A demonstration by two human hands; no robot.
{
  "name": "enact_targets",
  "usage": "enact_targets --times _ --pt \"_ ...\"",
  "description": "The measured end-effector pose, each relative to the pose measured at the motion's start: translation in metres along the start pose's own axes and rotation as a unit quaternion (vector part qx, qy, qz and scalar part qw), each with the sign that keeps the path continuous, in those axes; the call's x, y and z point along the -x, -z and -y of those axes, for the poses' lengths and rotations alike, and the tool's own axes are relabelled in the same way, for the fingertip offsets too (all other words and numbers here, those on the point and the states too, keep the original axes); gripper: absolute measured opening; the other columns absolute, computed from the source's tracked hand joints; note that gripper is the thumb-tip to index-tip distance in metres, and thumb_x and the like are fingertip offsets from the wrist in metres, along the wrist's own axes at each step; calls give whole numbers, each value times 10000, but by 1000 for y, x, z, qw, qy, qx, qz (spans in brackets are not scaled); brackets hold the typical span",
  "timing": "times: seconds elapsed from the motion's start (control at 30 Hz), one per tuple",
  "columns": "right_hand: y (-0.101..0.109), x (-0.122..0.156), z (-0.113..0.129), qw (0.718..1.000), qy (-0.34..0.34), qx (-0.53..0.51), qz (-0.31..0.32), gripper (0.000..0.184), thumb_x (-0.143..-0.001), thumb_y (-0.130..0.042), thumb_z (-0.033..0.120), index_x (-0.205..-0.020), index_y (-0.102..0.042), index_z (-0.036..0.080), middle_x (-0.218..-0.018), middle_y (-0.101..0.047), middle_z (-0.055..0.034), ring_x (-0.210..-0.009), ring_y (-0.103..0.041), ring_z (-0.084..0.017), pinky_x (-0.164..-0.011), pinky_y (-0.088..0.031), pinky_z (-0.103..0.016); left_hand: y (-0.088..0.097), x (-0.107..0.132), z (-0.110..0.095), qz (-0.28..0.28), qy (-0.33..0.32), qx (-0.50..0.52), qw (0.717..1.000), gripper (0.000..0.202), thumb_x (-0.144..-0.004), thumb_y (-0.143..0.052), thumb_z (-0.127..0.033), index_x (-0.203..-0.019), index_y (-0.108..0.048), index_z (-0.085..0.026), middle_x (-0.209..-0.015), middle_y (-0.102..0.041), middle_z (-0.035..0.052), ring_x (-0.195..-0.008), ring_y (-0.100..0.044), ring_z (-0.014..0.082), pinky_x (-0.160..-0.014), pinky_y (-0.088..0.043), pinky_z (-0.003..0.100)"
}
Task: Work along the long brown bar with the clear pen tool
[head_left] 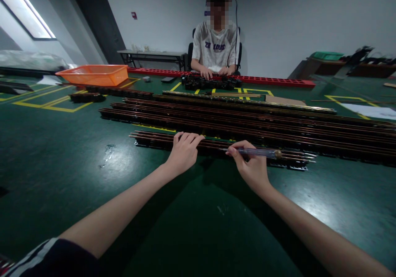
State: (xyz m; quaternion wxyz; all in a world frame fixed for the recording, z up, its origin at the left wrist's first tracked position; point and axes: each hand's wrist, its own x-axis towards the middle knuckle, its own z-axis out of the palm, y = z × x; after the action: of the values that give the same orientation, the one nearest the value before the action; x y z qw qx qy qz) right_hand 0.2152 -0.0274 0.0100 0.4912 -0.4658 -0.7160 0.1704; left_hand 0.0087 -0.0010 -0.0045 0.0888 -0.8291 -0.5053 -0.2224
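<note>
A long dark strip with thin copper-coloured rods [213, 144] lies crosswise on the green table in front of me. My left hand [185, 150] is closed over its left-middle part, fingers across the top. Further right, my right hand [252, 165] grips a slim screwdriver with a see-through purplish handle [262, 152] and a brass-coloured end. The tool lies nearly level, its tip pointing left at the strip; whether the tip touches is too small to tell. Behind the strip lies a group of similar longer dark strips with rods [247, 124].
An orange basket [95, 76] stands at the back left, near a red slotted rail [278, 81]. Across the table sits a person [215, 48], both hands on black parts [210, 82]. White paper [371, 111] lies at right. Yellow tape lines [46, 106] mark the green table [77, 161].
</note>
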Motion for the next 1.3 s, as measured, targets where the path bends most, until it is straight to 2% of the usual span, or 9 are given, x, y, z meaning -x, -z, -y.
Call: enact_targets --times 0.8,1.3 --pt "4 0 -1 1000 14 2 -5 143 -861 -530 294 -775 -577 189 -677 -655 -18 -649 -629 -145 -578 -460 -254 2 0 0 9 12 37 999 368 -853 -371 -109 -1172 -551 -148 -1181 -605 81 -1115 -515 222 -1017 -263 436" --pt "3 1 -2 998 46 16 -36 137 -856 -541 266 -747 -567 187 -640 -640 -4 -598 -617 -127 -556 -458 -235 2 0 0 8 6 29 1000 349 -845 -398 -116 -1159 -547 -142 -1169 -608 76 -1102 -511 226 -1007 -253 433"
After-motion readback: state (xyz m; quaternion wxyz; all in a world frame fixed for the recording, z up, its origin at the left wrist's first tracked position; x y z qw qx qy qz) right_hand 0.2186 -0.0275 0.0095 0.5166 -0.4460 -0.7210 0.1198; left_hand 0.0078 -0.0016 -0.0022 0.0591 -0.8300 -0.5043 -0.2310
